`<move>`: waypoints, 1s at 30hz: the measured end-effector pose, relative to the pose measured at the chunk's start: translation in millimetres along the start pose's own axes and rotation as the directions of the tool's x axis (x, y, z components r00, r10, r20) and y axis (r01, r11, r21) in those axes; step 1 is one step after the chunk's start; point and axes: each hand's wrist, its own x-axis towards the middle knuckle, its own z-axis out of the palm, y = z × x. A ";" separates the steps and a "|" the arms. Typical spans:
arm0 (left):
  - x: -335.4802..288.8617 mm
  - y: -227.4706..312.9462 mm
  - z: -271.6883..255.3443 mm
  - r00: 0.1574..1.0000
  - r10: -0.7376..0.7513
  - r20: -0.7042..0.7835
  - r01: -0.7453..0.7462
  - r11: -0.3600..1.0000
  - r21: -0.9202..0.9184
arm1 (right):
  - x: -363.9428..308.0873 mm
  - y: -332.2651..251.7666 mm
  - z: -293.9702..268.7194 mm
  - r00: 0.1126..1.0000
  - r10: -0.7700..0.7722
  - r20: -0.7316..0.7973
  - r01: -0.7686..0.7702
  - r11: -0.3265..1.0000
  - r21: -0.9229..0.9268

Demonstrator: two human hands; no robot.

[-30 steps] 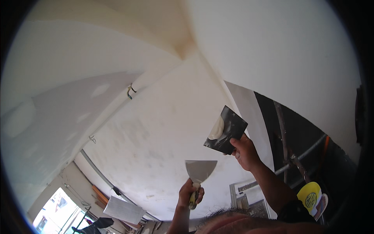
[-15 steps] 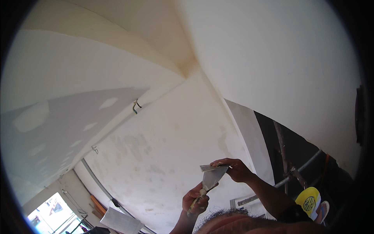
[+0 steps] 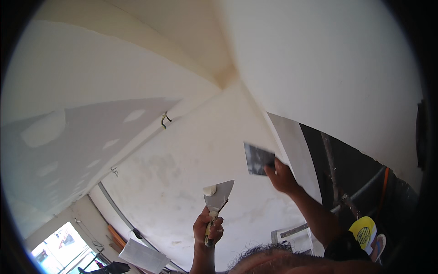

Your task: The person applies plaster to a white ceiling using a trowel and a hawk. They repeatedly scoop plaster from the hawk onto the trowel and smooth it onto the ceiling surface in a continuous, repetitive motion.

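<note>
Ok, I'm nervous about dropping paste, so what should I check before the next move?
1. Left hand closed around the putty knife handle: ok.
2. Paste on the blade: ok, one pale lump.
3. Paste centred there: not ok, it sits at the left corner.
4. Right hand gripping the dark plate: ok.
5. Knife and plate apart: ok, wall shows between them.
6. Plate free of paste: cannot tell, it is blurred.
</note>
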 end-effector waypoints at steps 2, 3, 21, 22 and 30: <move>-3.7 3.7 -9.0 0.999 -0.004 -0.031 0.004 1.000 0.003 | 48.7 -47.9 -3.3 0.998 -0.054 -0.015 0.054 0.998 0.022; -2.2 6.2 -10.7 0.999 -0.013 -0.046 0.013 1.000 -0.007 | 71.9 -64.1 -5.3 0.995 -0.081 -0.050 0.082 0.996 0.024; -14.9 7.8 -49.7 0.982 0.053 -0.181 -0.073 0.992 -0.103 | 479.3 -131.9 84.1 0.947 -0.316 -0.060 0.278 0.898 -0.340; -18.4 7.7 -55.3 0.979 0.062 -0.194 -0.085 0.990 -0.110 | 481.9 -124.9 85.7 0.969 -0.247 -0.011 0.235 0.936 -0.262; -27.4 9.8 -81.5 0.971 0.097 -0.217 -0.120 0.988 -0.096 | 520.3 -105.1 115.1 0.913 -0.334 0.232 0.407 0.750 -0.521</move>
